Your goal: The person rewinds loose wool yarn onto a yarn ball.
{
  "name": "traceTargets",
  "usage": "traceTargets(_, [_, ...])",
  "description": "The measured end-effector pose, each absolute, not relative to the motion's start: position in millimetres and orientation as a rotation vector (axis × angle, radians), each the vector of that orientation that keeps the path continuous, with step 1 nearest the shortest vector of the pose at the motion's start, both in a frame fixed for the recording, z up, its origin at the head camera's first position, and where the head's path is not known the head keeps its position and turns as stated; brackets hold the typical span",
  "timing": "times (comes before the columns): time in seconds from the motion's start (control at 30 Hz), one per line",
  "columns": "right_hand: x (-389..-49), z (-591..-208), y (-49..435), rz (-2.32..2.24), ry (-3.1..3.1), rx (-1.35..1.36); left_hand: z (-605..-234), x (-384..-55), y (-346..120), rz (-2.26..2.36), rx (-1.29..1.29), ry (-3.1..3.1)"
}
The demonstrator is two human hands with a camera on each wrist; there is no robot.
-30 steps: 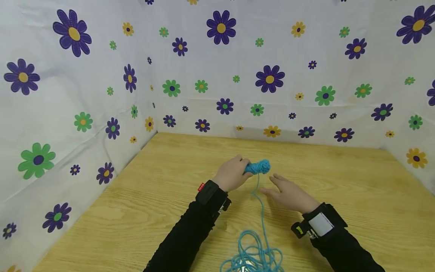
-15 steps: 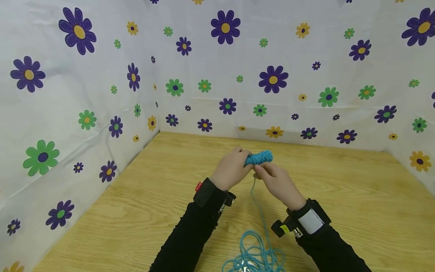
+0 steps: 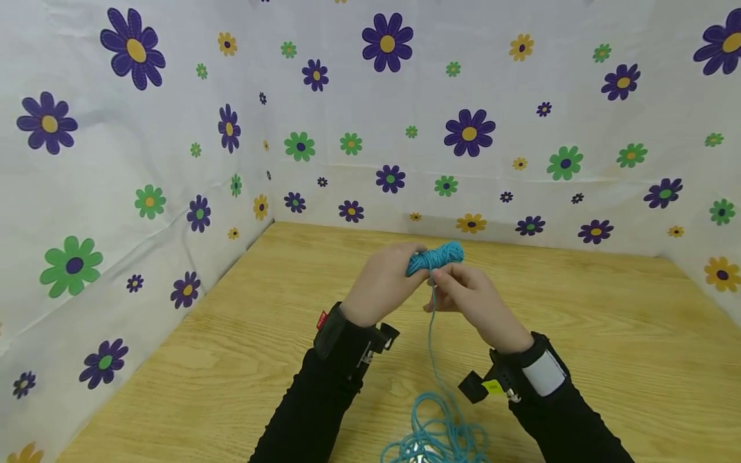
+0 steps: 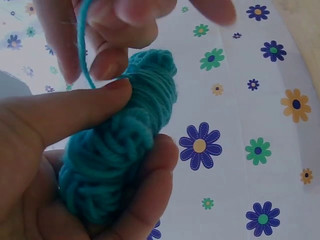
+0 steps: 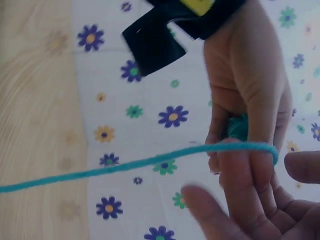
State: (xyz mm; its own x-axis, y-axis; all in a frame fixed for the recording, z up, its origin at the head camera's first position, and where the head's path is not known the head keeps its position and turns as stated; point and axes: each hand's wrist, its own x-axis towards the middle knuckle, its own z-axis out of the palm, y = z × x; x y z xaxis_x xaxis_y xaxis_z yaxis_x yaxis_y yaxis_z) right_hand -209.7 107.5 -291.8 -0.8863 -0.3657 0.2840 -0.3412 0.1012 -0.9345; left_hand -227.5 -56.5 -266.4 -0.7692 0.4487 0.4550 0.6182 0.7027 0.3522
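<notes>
My left hand [image 3: 379,283] grips a small wound bundle of blue yarn [image 3: 440,255], its thumb pressed along the windings in the left wrist view. From beside that thumb a single yarn strand [image 5: 125,164] leads away, crossing a fingertip in the right wrist view. My right hand [image 3: 477,305] is close by on the right, its fingertips at the bundle's near side and next to the strand. Gaps show between the right thumb [image 5: 305,167] and the other fingers. In the head view the strand drops to a loose heap of blue yarn [image 3: 431,418] on the table.
A shiny whitish thing [image 3: 421,452] shows partly through the yarn heap at the bottom edge. The wood-grain table [image 3: 260,334] is bounded at the back and sides by a white flowered cloth [image 3: 347,109]. Both wrists wear black camera straps.
The right hand first came in from the right to the bundle, then its lower fingers spread below it. The left hand has stayed on the bundle, raised and tilted slightly.
</notes>
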Motion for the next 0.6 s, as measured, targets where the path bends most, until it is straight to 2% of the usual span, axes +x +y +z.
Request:
traceTargets(0.13, [-205, -288, 113, -1.969, 2.157, -0.75, -263, -224, -58, -0.759, -0.812, -2.576])
traceTargets(0.37, [-200, -285, 118, -1.888, 2.228, -0.772, -263, -224, -65, -0.95, -0.766, -2.567])
traceTargets(0.6, [-200, -281, 120, -1.889, 2.193, -0.786, -260, -225, -70, -1.299, -0.709, -2.54])
